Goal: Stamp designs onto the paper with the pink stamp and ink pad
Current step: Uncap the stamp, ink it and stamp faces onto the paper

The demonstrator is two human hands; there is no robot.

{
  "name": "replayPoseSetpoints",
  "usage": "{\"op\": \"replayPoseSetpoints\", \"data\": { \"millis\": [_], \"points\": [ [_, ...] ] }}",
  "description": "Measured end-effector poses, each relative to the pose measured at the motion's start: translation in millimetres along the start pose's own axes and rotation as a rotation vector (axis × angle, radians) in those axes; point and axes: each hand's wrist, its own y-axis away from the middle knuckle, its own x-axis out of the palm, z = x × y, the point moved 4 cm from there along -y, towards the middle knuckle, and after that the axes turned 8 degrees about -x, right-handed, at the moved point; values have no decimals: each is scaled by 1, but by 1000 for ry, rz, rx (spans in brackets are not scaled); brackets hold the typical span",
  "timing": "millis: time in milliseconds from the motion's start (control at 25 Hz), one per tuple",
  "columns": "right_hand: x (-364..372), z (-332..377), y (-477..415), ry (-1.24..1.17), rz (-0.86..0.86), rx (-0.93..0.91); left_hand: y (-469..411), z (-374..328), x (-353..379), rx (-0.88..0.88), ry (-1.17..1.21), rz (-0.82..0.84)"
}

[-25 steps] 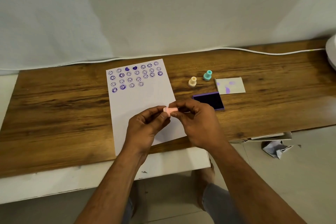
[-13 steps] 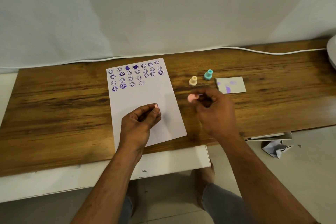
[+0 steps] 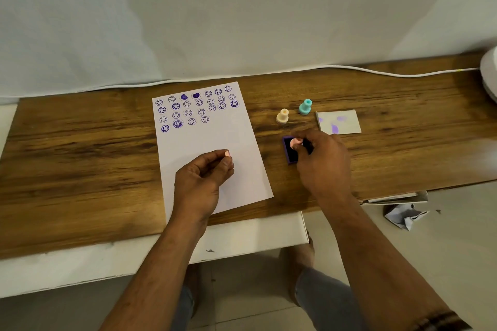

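Note:
A white sheet of paper (image 3: pixel 215 142) lies on the wooden table (image 3: pixel 80 148); purple smiley and heart prints fill its top part. My left hand (image 3: pixel 203 183) rests on the lower half of the sheet and pinches a small pink cap (image 3: pixel 227 153) between thumb and forefinger. My right hand (image 3: pixel 321 161) holds the pink stamp (image 3: pixel 295 143) over the dark purple ink pad (image 3: pixel 289 152), which lies just right of the paper. The hand hides most of the pad. Whether the stamp face touches the pad is not visible.
A cream stamp (image 3: pixel 282 116) and a teal stamp (image 3: pixel 305 107) stand behind the pad. The ink-stained lid (image 3: pixel 338 122) lies to their right. A white cable (image 3: pixel 363 70) runs along the table's back edge. Crumpled paper (image 3: pixel 403 213) lies on the floor at right.
My hands pulled apart from the centre: the right one carried the pink stamp rightward and down onto the ink pad, while the left stayed on the paper with the pink cap.

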Motion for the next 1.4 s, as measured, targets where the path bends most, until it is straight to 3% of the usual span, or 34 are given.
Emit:
{"op": "replayPoseSetpoints", "data": {
  "millis": [400, 960, 1240, 1400],
  "points": [
    [2, 6, 2, 94, 18, 70, 1, -2, -2, -11, -16, -29],
    [2, 3, -2, 51, 43, 61, 3, -9, -9, -25, 4, -60],
    [1, 8, -3, -24, -22, 22, 9, -17, -11, 288, -582, -155],
    [8, 26, -2, -112, -36, -15, 8, -14, -10, 342, -802, -123]
  ]
}}
